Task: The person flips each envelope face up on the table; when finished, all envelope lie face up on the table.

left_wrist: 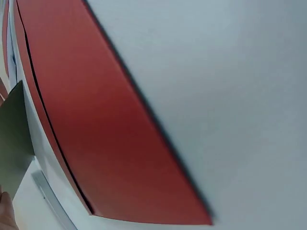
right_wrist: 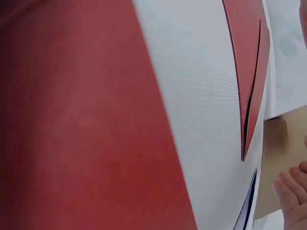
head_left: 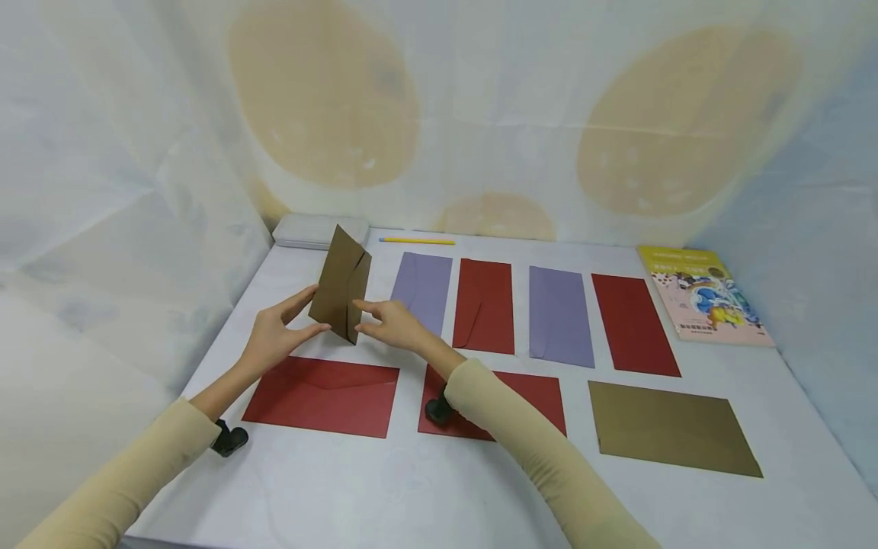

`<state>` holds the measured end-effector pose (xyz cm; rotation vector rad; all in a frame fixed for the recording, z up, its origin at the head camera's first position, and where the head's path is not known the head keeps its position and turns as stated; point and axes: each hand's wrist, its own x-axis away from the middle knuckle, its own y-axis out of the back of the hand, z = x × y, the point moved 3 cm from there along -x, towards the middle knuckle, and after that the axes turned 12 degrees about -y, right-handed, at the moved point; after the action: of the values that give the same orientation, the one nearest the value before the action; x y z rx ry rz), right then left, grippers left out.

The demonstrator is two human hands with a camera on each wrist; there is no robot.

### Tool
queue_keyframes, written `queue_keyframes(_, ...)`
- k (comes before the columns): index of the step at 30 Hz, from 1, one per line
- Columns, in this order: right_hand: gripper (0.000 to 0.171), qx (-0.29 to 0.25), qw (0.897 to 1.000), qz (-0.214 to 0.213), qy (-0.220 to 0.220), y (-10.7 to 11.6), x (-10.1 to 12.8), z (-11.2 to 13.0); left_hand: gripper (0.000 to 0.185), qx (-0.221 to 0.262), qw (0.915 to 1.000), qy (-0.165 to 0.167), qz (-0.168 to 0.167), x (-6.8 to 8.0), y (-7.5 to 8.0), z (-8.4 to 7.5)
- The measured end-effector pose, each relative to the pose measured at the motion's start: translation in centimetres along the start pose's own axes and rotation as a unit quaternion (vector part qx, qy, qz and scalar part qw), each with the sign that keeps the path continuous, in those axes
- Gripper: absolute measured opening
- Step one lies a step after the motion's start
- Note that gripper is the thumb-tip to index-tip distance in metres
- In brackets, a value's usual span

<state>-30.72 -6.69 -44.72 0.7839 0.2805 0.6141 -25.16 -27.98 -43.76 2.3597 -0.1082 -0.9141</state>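
A brown-gold envelope (head_left: pixel 338 286) is held upright and tilted over the left part of the table, its flap side showing. My left hand (head_left: pixel 270 332) grips its left and lower edge, thumb in front. At the right edge, my right hand (head_left: pixel 394 324) pinches near the flap with thumb and index finger. In the right wrist view, curled fingers (right_wrist: pixel 292 191) overlap the envelope (right_wrist: pixel 277 148). The left wrist view catches only a corner of the envelope (left_wrist: pixel 13 134). Just below the hands lies a red envelope (head_left: pixel 325 393), flap up.
Lavender envelopes (head_left: pixel 561 316) and red ones (head_left: pixel 483 305) lie in a back row. A red envelope (head_left: pixel 535 400) sits under the right forearm, a gold one (head_left: pixel 675 427) at right. Behind are a pencil (head_left: pixel 417 241), a white packet (head_left: pixel 318 229) and a colourful book (head_left: pixel 706 297).
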Motion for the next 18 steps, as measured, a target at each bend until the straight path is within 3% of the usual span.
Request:
queue_keyframes(7, 0.054, 0.038, 0.999, 0.023, 0.000, -0.5, 0.1, 0.1, 0.069, 0.024, 0.9988, 0.043, 0.000, 0.8, 0.1, 0.4)
queue_keyframes(13, 0.053, 0.118, 0.992, 0.038, 0.021, -0.8, 0.1, 0.5, 0.066, 0.011, 0.9970, 0.073, 0.022, 1.7, 0.1, 1.1)
queue_keyframes(18, 0.050, 0.126, 0.991, 0.043, 0.022, -0.9, 0.0, 0.6, 0.067, -0.016, 0.9951, 0.085, 0.047, 1.9, 0.3, 1.7)
